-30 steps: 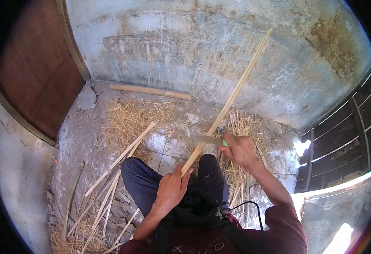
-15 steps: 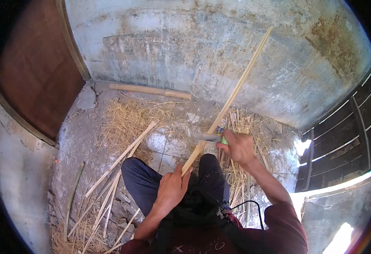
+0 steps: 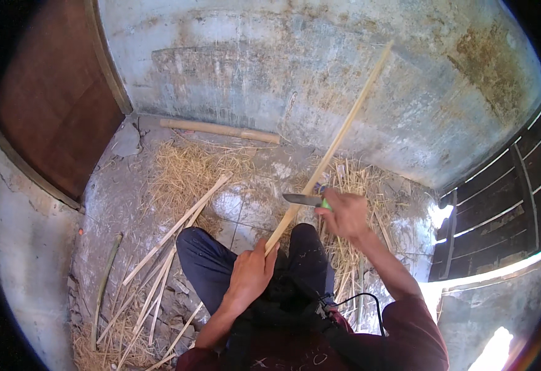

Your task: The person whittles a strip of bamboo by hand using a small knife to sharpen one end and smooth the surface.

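A long pale bamboo strip point(image 3: 335, 143) slants up from between my knees toward the far wall. My left hand point(image 3: 252, 272) is closed round its near end. In my right hand point(image 3: 344, 214) is a knife point(image 3: 303, 200) with a green handle, mostly covered by my fingers. Its dark blade points left and lies across the strip, a short way beyond my left hand. Whether the edge touches the strip I cannot tell.
Several split bamboo strips point(image 3: 170, 238) lie at my left by a green stick point(image 3: 105, 287). Shavings point(image 3: 193, 170) cover the floor ahead and at right. A bamboo pole point(image 3: 219, 130) rests along the stained wall point(image 3: 233, 74). A brown door point(image 3: 54, 93) stands far left.
The blade was blurred and now shows sharp, its flat darker. My right hand has shifted only slightly. The left hand keeps its place, and the strip's far end has moved a little.
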`<state>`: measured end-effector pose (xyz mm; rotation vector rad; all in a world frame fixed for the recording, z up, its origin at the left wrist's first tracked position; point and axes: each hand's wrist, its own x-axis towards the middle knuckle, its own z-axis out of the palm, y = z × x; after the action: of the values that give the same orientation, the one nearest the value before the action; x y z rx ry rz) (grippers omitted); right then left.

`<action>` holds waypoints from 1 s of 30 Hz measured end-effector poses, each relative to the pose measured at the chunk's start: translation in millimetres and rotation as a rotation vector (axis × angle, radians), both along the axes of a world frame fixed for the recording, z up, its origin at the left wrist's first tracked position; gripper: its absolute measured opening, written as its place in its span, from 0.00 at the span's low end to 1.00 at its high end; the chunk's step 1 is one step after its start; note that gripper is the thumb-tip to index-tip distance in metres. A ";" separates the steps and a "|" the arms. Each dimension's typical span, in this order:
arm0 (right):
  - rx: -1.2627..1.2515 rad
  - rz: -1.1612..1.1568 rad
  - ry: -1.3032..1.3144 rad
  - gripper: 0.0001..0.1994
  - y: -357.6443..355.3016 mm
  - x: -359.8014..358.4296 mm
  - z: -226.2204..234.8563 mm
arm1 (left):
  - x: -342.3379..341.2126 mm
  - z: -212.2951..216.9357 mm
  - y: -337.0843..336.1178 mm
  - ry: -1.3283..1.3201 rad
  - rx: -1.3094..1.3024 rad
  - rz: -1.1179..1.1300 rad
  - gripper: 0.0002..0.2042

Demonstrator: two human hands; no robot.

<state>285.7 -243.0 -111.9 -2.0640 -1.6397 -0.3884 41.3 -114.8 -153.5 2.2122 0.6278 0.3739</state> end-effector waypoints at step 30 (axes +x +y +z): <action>-0.090 0.180 0.232 0.18 -10.6 -11.3 24.4 | -15.8 5.5 -11.5 0.024 0.122 0.003 0.12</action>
<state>274.3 -253.6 -87.5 -1.9215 -1.7084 -0.0136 25.5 -126.2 -147.9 2.3350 0.6357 0.3965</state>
